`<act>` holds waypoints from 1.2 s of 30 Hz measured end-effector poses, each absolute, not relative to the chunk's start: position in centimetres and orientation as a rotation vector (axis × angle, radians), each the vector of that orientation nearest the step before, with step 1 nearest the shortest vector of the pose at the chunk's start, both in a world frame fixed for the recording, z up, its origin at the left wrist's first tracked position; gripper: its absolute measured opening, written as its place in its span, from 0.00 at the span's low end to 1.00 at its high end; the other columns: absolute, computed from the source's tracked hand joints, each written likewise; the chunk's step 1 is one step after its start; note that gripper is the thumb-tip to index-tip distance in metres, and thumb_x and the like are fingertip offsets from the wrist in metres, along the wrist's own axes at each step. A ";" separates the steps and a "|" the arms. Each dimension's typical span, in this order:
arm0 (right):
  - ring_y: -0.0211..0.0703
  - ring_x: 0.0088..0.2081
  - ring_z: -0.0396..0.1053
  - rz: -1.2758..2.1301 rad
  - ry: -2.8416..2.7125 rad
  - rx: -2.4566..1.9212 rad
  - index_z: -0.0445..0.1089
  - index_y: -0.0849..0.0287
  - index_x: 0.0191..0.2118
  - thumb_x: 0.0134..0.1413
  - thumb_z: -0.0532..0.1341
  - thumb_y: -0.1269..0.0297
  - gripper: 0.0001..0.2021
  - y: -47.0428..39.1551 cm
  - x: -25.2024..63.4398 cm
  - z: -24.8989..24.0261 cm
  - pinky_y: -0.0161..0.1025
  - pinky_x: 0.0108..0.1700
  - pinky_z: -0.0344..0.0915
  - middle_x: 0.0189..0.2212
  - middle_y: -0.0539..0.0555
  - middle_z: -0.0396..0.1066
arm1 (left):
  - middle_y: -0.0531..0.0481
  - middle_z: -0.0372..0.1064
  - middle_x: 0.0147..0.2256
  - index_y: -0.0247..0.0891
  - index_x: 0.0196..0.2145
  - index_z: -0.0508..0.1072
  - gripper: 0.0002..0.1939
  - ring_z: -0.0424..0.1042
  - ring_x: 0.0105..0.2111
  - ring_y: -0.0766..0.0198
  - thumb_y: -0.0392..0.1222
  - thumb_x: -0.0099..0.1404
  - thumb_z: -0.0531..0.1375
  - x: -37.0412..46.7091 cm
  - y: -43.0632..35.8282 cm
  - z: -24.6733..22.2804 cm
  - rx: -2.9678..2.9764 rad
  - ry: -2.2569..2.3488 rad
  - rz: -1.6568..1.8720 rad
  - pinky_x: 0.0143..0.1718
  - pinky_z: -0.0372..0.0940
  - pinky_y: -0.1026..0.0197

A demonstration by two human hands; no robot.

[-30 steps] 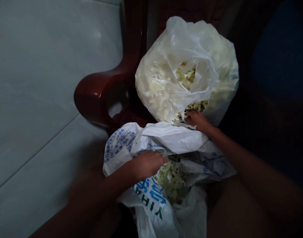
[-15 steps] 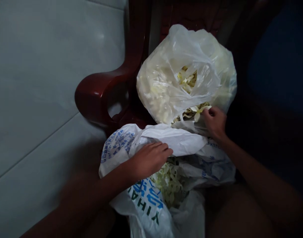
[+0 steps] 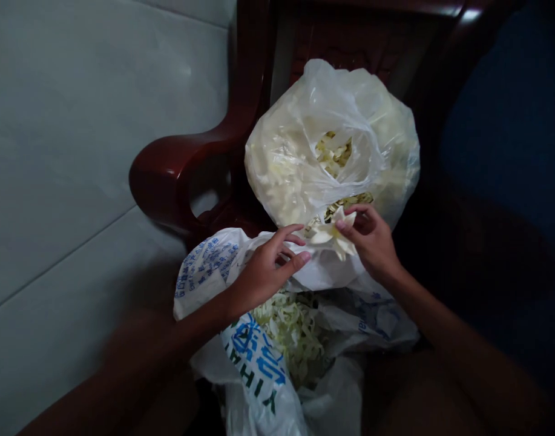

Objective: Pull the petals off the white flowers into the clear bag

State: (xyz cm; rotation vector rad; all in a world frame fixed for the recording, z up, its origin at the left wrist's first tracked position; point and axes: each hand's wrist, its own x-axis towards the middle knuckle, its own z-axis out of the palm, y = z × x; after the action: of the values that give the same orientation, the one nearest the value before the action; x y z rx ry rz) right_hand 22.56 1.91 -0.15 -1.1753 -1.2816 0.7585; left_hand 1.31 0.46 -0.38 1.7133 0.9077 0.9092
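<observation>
A pale, cream-white flower (image 3: 335, 235) with spread petals is pinched between the thumb and fingers of my right hand (image 3: 370, 239). To its left, my left hand (image 3: 277, 266) has its thumb and fingers apart, with nothing between them. Both hands are above the white printed sack (image 3: 254, 357), whose mouth gapes toward me. Inside it lies a heap of pale green-white petals or flower pieces (image 3: 298, 333). Behind the hands, a translucent plastic bag (image 3: 281, 151) bulges with similar pale pieces, some showing through its openings.
A dark red wooden seat with a curved armrest (image 3: 163, 172) stands at the back left, beside the plastic bag. Pale floor tiles (image 3: 77, 121) cover the left side. A dark blue surface (image 3: 499, 115) is at the right.
My right hand has moved left from the plastic bag's opening, bringing the flower over the sack's rim. My left hand has risen slightly off the sack's edge and its fingers have spread.
</observation>
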 end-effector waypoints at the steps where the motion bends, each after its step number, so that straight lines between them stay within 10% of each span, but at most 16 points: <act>1: 0.36 0.29 0.65 0.848 -1.317 -1.153 0.63 0.54 0.38 0.43 0.66 0.60 0.15 1.4 21.7 0.0 0.33 0.31 0.62 0.28 0.47 0.67 | 0.47 0.67 0.45 0.45 0.55 0.60 0.24 0.70 0.34 0.66 0.48 0.61 0.57 1.4 0.5 -0.5 1.636 0.874 0.892 0.35 0.66 0.64; 20: 0.38 0.34 0.65 0.549 -1.458 -1.310 0.69 0.56 0.39 0.58 0.54 0.56 0.11 -0.2 20.0 2.4 0.35 0.37 0.60 0.31 0.50 0.68 | 0.52 0.66 0.25 0.34 0.36 0.69 0.10 0.66 0.25 0.70 0.43 0.60 0.59 0.8 1.5 -0.3 1.253 0.994 1.093 0.27 0.62 0.67; 36: 0.32 0.18 0.60 1.158 -1.750 -1.427 0.71 0.57 0.36 0.49 0.60 0.51 0.15 -0.6 20.0 1.5 0.30 0.16 0.59 0.23 0.48 0.68 | 0.50 0.68 0.30 0.35 0.37 0.64 0.09 0.72 0.29 0.65 0.42 0.60 0.58 1.1 1.0 -0.7 1.286 0.793 0.922 0.33 0.67 0.61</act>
State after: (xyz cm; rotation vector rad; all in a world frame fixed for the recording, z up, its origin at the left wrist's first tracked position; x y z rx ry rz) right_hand 19.97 -0.64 1.53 -1.4266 -1.7505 1.1581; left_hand 1.11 0.99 -0.69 1.2858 0.7933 0.9219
